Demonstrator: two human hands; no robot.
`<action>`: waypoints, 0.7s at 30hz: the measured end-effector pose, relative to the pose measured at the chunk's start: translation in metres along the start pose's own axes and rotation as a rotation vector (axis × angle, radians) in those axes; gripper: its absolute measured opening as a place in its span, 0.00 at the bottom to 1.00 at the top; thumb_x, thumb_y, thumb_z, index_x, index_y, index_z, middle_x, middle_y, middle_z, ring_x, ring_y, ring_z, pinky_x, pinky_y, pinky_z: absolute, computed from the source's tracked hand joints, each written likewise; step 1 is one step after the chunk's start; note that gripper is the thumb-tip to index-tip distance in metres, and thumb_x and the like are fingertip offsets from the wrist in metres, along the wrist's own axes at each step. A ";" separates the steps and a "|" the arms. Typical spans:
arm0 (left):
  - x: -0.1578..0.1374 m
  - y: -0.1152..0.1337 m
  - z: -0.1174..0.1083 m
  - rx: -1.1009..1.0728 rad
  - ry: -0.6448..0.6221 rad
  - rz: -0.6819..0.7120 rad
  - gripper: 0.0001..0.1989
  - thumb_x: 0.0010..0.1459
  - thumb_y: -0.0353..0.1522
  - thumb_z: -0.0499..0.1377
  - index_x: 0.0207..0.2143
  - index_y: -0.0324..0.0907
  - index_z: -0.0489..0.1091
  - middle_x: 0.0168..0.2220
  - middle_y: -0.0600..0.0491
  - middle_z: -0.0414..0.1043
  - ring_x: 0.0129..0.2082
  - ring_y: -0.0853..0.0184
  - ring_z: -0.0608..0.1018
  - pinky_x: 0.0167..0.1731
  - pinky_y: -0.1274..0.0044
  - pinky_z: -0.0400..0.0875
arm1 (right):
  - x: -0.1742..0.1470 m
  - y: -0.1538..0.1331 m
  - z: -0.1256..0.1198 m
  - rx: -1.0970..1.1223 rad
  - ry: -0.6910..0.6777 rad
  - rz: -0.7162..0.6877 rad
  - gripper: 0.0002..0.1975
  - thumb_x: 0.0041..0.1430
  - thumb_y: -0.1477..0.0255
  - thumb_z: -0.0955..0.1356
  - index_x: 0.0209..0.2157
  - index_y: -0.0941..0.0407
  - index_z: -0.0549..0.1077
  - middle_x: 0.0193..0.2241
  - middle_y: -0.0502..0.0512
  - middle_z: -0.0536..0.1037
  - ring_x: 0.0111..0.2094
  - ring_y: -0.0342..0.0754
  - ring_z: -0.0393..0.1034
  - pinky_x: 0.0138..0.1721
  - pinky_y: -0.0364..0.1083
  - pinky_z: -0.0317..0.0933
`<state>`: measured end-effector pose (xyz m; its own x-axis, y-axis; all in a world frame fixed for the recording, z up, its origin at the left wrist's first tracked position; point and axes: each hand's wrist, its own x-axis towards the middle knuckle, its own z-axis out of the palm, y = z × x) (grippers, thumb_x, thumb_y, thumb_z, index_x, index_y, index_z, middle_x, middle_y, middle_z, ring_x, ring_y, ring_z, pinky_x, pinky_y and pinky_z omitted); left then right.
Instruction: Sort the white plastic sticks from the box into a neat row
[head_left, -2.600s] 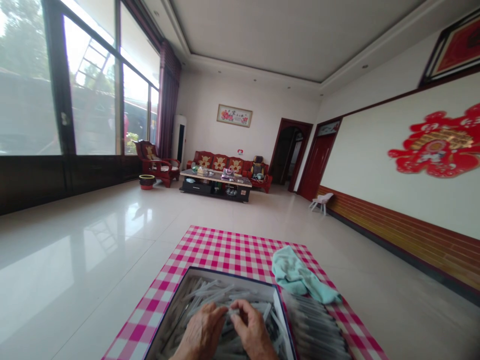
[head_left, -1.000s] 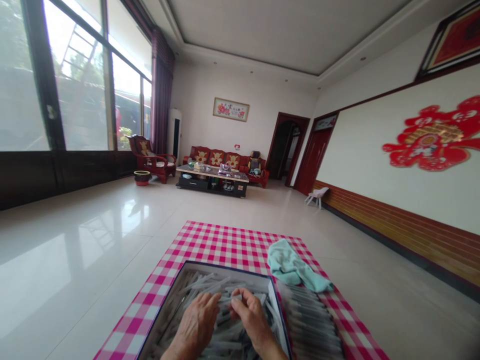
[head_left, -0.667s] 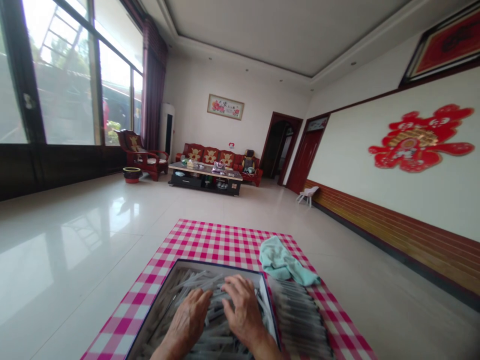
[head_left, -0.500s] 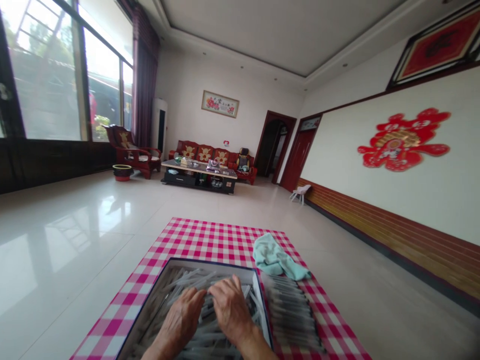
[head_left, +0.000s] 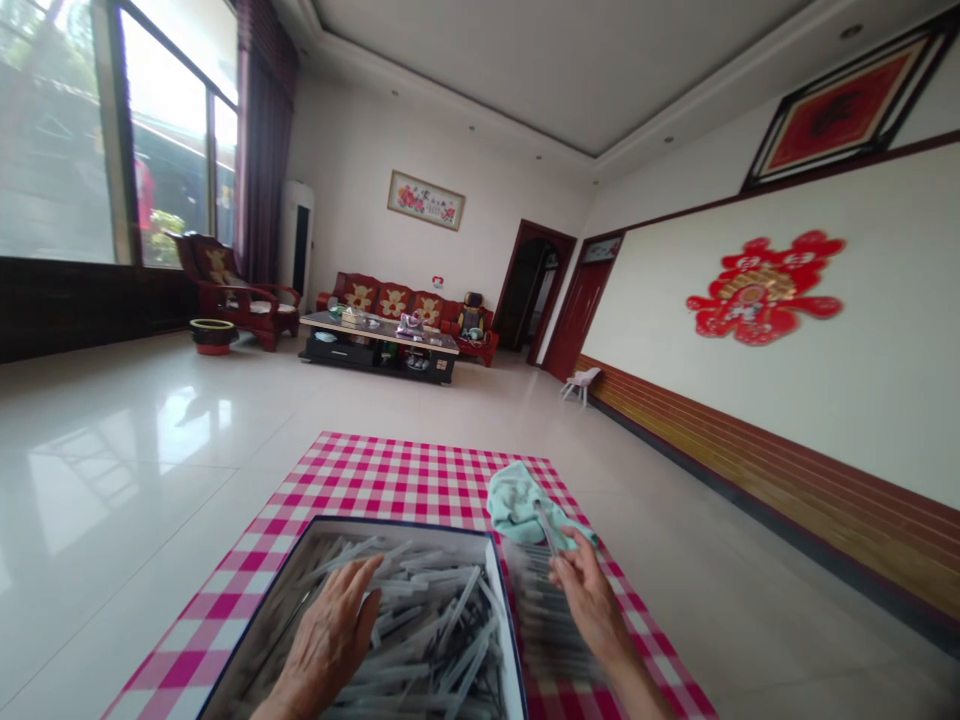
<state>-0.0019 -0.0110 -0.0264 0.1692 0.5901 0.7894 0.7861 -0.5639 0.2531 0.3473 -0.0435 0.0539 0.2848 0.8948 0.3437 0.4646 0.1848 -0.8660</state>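
A shallow white box with a dark blue rim (head_left: 405, 524) holds a jumble of slender translucent tubes (head_left: 442, 575) with some dark thin pieces among them. Above the box's left part is my left hand (head_left: 334, 625), palm down, its fingers stretched out and nothing visible in them. My right hand (head_left: 589, 590) is to the right of the box. Between its thumb and fingers it pinches a slim pen-like stick (head_left: 546, 525), pointing up and away over the cloth. Just left of that hand lies a row of similar sticks (head_left: 551, 620), blurred, side by side along the box's right wall.
A pink and white checked tablecloth (head_left: 390, 470) covers the table. A crumpled mint-green cloth (head_left: 514, 500) lies beyond the row of sticks. Farther off are a low coffee table (head_left: 375, 345), a wooden sofa (head_left: 390, 295) and a small stool (head_left: 579, 383).
My hands were close together over the box and have parted. The right moved right, out over the row, with a stick in it; the left moved left and opened. The view shifted slightly.
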 end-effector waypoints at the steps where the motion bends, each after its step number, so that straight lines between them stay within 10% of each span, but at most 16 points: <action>1: 0.000 -0.001 0.000 -0.005 -0.003 0.005 0.15 0.62 0.34 0.50 0.51 0.45 0.65 0.41 0.50 0.75 0.41 0.64 0.78 0.39 0.74 0.75 | -0.001 0.007 -0.008 0.060 -0.010 0.066 0.23 0.56 0.61 0.64 0.52 0.55 0.65 0.30 0.52 0.76 0.29 0.48 0.72 0.34 0.48 0.67; 9: -0.001 -0.003 0.000 -0.025 -0.019 0.013 0.14 0.61 0.32 0.50 0.49 0.46 0.65 0.41 0.52 0.75 0.40 0.65 0.78 0.39 0.75 0.75 | -0.010 0.024 -0.031 0.248 -0.081 0.262 0.25 0.51 0.56 0.68 0.47 0.56 0.73 0.37 0.60 0.79 0.38 0.55 0.75 0.38 0.51 0.68; 21: -0.004 -0.006 0.003 -0.012 -0.011 0.041 0.14 0.61 0.30 0.49 0.48 0.45 0.65 0.39 0.51 0.75 0.38 0.66 0.78 0.35 0.77 0.75 | -0.008 0.046 -0.021 -0.837 -0.231 -0.377 0.17 0.58 0.79 0.59 0.39 0.56 0.77 0.36 0.60 0.75 0.38 0.52 0.71 0.41 0.48 0.62</action>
<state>-0.0058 -0.0083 -0.0329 0.2079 0.5722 0.7933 0.7711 -0.5949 0.2270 0.3835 -0.0502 0.0194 -0.1381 0.9105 0.3897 0.9684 0.2066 -0.1395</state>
